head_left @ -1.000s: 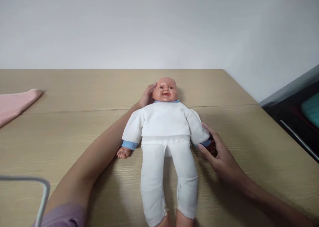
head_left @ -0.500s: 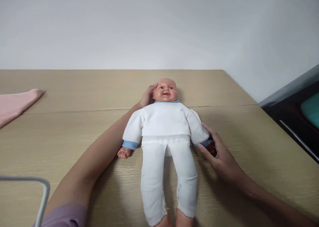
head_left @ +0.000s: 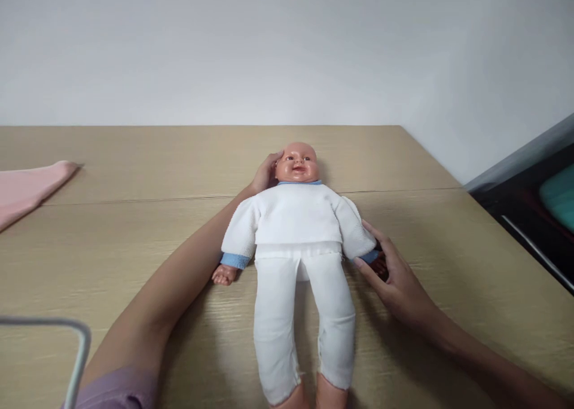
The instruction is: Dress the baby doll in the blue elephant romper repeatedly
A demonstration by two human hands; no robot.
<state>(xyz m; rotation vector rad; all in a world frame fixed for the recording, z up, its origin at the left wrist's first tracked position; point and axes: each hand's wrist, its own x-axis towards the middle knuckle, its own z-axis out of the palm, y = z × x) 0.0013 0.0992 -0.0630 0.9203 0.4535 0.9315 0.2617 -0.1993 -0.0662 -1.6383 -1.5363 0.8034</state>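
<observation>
A baby doll (head_left: 298, 214) in a white fleecy top with blue cuffs and white trousers lies face up on the wooden table, its feet cut off by the lower edge of the view. Beside and partly behind the doll's bald head, my left hand (head_left: 265, 173) cups it, with a thumb on its side and most fingers hidden. Lower down, my right hand (head_left: 397, 274) wraps round the doll's arm at the blue cuff, thumb on top and fingers along the outer side. The doll's other arm rests against my left forearm.
A pink cloth (head_left: 31, 188) lies on the table (head_left: 134, 158) at the far left. A thin pale bent bar (head_left: 83, 343) juts in at the lower left. Past the table's right edge stands a dark object (head_left: 533, 194) with a teal patch. A plain wall closes the back.
Both hands keep their places on the doll. The doll's head looks very slightly lower; otherwise hardly anything differs.
</observation>
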